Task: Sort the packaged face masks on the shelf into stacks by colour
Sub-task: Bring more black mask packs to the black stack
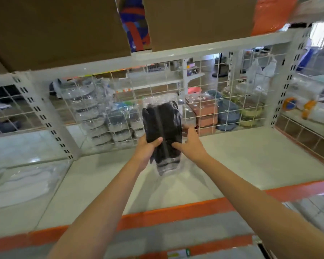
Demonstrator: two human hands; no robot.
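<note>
A clear plastic pack of black face masks (pixel 162 126) stands nearly upright above the white shelf (pixel 241 159), in the middle of the view. My left hand (pixel 148 148) grips its lower left side, thumb across the front. My right hand (pixel 192 144) grips its lower right side, thumb on the front and fingers curled behind. A pack of white masks (pixel 24 184) lies flat in the neighbouring shelf bay at the left edge.
A white wire grid (pixel 223 86) closes the back of the shelf; bagged goods sit behind it. Brown cardboard boxes (pixel 54 25) fill the shelf above. A slotted white upright (pixel 51 116) divides the bays. An orange strip (pixel 176 212) edges the shelf front.
</note>
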